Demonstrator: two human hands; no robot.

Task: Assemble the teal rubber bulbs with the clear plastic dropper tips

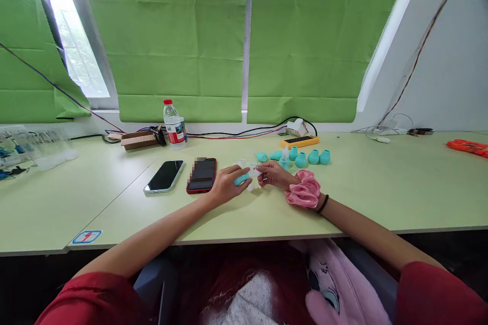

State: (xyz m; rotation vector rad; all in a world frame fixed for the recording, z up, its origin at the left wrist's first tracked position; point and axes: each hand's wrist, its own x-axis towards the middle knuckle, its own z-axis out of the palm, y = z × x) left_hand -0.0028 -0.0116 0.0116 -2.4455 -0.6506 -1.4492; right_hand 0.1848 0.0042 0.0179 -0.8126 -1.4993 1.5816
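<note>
Near the middle of the table, my left hand [229, 183] is closed around a teal rubber bulb [241, 179] with a translucent white piece [254, 171] at its right end. The fingers of my right hand [272, 173] pinch that white piece, so both hands meet on one object. Just beyond them lie small clear plastic parts, partly hidden by my hands. Behind my right hand stands a teal bulb with a clear tip [284, 158]. Several loose teal bulbs [301, 160] sit to its right and behind it.
Left of my hands lie a red-edged phone [202, 175] and a light-cased phone [163, 176]. Farther back are a water bottle [174, 124], a cardboard box [140, 140], cables and a yellow tool [300, 142]. Clear plastic packaging [49, 147] lies far left; an orange item [468, 147] lies far right.
</note>
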